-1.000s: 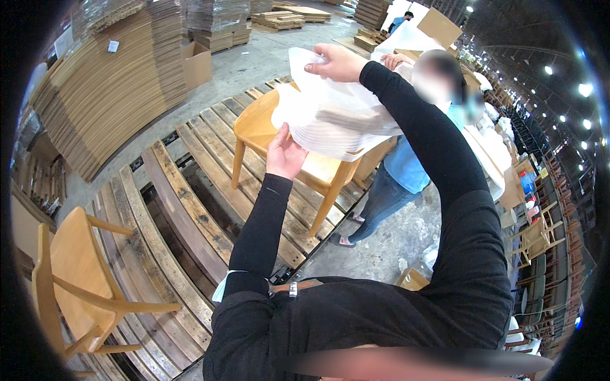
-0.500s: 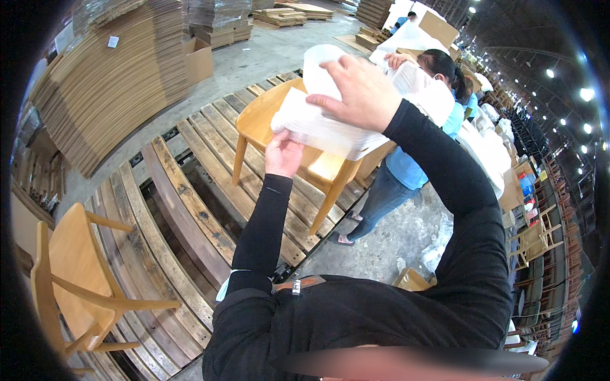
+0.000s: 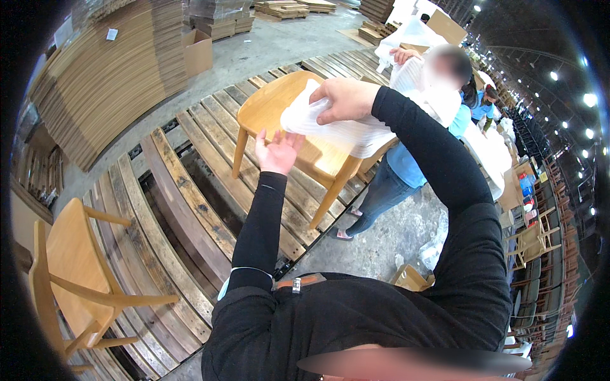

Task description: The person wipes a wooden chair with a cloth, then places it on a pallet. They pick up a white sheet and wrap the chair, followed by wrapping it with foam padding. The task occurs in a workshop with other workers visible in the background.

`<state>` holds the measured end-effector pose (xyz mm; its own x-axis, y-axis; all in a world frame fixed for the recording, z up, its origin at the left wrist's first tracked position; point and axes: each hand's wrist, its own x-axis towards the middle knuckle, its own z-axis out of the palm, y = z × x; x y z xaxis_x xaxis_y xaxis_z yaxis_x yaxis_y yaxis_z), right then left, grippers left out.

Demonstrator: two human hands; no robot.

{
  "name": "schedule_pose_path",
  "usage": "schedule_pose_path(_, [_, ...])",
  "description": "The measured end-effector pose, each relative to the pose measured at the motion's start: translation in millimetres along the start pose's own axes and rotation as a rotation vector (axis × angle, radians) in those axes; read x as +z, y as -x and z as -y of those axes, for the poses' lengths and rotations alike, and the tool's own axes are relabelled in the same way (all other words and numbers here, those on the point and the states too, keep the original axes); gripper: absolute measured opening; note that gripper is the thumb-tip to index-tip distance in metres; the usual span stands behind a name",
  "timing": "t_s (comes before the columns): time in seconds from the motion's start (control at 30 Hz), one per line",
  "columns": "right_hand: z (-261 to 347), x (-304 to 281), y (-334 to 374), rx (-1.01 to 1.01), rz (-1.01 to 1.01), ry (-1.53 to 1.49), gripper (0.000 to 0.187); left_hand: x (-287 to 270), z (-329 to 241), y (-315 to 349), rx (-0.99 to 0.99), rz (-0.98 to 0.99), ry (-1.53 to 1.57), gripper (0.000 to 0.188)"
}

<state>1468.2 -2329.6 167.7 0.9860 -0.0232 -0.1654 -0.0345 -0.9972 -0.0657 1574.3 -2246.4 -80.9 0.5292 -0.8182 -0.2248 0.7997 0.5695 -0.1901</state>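
Note:
White foam wrapping sheet [image 3: 362, 134] covers the upper part of a light wooden chair [image 3: 270, 101] that stands on the slatted pallets. My right hand [image 3: 348, 100] reaches over the top of the foam, its fingers and thumb bent round the sheet. Below the foam's left end, my left hand [image 3: 277, 152] has its palm up and fingers spread, holding nothing. The chair's seat lies behind my left fingers, and one front leg comes down to the pallet's edge. How the foam sits on the far side is hidden.
A second wooden chair [image 3: 82, 273] stands at the left on the wooden pallets [image 3: 190, 184]. Flat cardboard is stacked [image 3: 114, 82] at the back left. A co-worker in a blue shirt [image 3: 406, 166] stands beyond the pallet edge, handling white foam. An opened carton [image 3: 413, 277] lies on the floor.
My left hand has let go of the foam and opened, moving slightly left and down. My right hand has gone lower, its fingers more bent, and the raised foam flap has folded down.

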Motion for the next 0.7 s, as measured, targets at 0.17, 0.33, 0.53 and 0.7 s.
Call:
schedule_pose_path(0.17, [-1, -2, 2, -0.021, 0.028, -0.107, 0.048, 5, 4, 34, 0.365, -0.272, -0.688, 0.048])
schedule_pose_path(0.33, [2, -3, 0, 0.009, -0.019, -0.091, 0.054, 25, 24, 96, 0.574, 0.141, -0.935, 0.063])
schedule_pose_path(0.53, [1, -6, 1, -0.008, 0.016, -0.174, 0.062, 80, -5, 58, 0.979, 0.865, -1.679, 0.092])
schedule_pose_path(0.7, [5, -8, 0, 0.036, 0.033, -0.105, 0.064, 60, -14, 10, 0.325, 0.912, -1.739, 0.052])
